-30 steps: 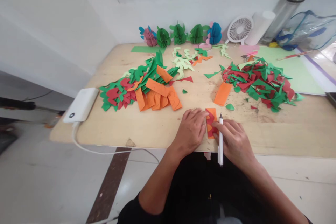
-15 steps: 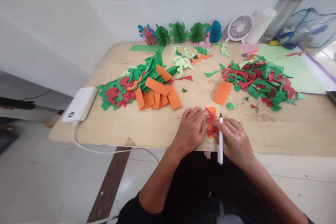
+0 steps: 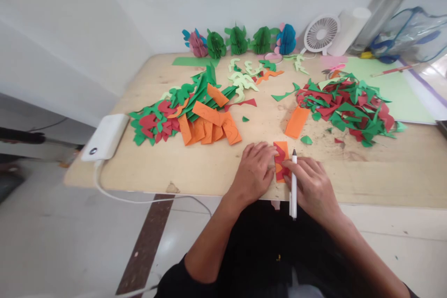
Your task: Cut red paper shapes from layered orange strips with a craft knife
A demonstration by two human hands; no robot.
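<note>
Near the table's front edge lies an orange paper strip (image 3: 283,145) with a curvy red paper cutout (image 3: 280,151) on top. My left hand (image 3: 256,167) rests at the strip's left edge, its bent fingers and thumb closed against the papers and pinning them down. A white pen (image 3: 294,186) is tucked in the fingers of my right hand (image 3: 312,186), dark tip pointing away from me. That hand's fingertips also press on the red cutout from the right and cover part of it.
Folded orange papers (image 3: 209,130) lie left, beside green and red cutouts (image 3: 153,123). Red and green scraps (image 3: 349,107) are heaped right, near another orange strip (image 3: 296,122). Honeycomb paper figures (image 3: 239,41) and a small fan (image 3: 321,33) line the wall. A white power bank (image 3: 106,137) trails a cable.
Both hands, the pen and the papers hold nearly the same positions. Only the camera view has shifted slightly.
</note>
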